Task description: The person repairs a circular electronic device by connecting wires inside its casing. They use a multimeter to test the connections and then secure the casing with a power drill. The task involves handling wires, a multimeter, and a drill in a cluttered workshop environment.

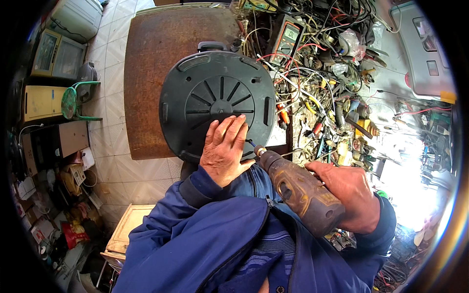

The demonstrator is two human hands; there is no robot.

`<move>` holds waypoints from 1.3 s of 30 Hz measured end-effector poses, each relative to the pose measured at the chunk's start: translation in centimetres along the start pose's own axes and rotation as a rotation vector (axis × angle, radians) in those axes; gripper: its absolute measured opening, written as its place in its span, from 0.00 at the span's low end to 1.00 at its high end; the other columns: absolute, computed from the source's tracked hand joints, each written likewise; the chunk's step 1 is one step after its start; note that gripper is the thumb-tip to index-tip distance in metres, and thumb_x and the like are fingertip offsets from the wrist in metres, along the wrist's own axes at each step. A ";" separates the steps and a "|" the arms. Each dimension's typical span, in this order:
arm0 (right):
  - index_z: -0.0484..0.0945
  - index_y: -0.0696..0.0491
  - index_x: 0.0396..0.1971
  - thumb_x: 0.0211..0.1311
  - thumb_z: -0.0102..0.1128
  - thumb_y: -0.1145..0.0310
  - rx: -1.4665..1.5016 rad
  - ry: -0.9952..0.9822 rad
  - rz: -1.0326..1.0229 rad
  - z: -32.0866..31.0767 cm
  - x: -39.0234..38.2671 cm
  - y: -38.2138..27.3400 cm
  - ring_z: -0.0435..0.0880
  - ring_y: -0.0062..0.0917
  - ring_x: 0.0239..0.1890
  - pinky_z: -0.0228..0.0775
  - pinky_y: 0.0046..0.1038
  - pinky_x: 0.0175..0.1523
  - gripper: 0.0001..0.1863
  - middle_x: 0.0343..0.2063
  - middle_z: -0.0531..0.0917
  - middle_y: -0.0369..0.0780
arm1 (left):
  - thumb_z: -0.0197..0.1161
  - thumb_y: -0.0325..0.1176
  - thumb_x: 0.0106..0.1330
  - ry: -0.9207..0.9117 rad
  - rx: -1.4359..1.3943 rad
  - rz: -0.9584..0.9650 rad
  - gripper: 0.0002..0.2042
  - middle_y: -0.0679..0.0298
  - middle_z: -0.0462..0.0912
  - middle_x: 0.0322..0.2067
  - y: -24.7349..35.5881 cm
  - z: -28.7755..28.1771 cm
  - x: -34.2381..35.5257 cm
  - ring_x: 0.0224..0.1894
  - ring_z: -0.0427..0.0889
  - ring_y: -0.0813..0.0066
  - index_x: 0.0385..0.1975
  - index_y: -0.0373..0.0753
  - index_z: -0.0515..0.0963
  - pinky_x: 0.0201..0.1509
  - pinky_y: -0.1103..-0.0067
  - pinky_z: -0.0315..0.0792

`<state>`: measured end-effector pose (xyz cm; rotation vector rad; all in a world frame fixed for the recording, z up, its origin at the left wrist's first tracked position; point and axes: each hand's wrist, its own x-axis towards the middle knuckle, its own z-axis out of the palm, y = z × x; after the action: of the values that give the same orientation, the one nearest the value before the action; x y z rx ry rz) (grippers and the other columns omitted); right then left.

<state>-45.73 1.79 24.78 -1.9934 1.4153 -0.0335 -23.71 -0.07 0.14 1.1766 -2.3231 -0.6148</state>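
Observation:
A black plastic appliance base, round with slots fanning from its centre, lies bottom up at the near edge of a brown board. My left hand rests flat on its near part, fingers stretched out over the slots. In my right hand is a worn, dirty power drill, its handle gripped by the fingers. The drill's bit meets the near right rim of the base; whether it sits in a screw hole I cannot tell. What lies under the base is hidden.
The brown wooden board extends left and behind the base. To the right a heap of wires, tools and parts surrounds a multimeter. A grey plastic case is at the far right. A green stool stands on the tiled floor.

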 end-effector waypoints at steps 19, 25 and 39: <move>0.74 0.54 0.36 0.60 0.60 0.70 -0.336 -0.146 -0.020 -0.4 2.2 -3.1 0.83 0.37 0.25 0.75 0.37 0.32 0.07 0.23 0.79 0.40 | 0.83 0.52 0.47 0.023 0.008 0.000 0.44 0.61 0.68 0.73 0.0 0.2 0.0 0.75 0.64 0.61 0.64 0.37 0.76 0.82 0.58 0.53; 0.74 0.55 0.36 0.60 0.60 0.70 -0.328 -0.139 -0.036 -0.4 2.6 -3.2 0.84 0.36 0.25 0.74 0.37 0.32 0.07 0.23 0.78 0.40 | 0.84 0.52 0.46 0.024 -0.001 0.000 0.44 0.62 0.69 0.72 -0.1 0.3 -0.1 0.75 0.64 0.61 0.64 0.37 0.76 0.82 0.58 0.53; 0.74 0.55 0.37 0.58 0.61 0.70 -0.305 -0.112 -0.020 -0.5 2.3 -3.3 0.84 0.36 0.26 0.75 0.37 0.33 0.09 0.23 0.78 0.39 | 0.83 0.52 0.47 0.024 -0.012 -0.011 0.43 0.61 0.69 0.72 0.0 0.1 0.0 0.75 0.65 0.61 0.63 0.37 0.76 0.82 0.57 0.53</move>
<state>-42.25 0.12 26.16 -2.2163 1.3944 0.2977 -23.75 -0.10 0.08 1.1855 -2.2914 -0.6143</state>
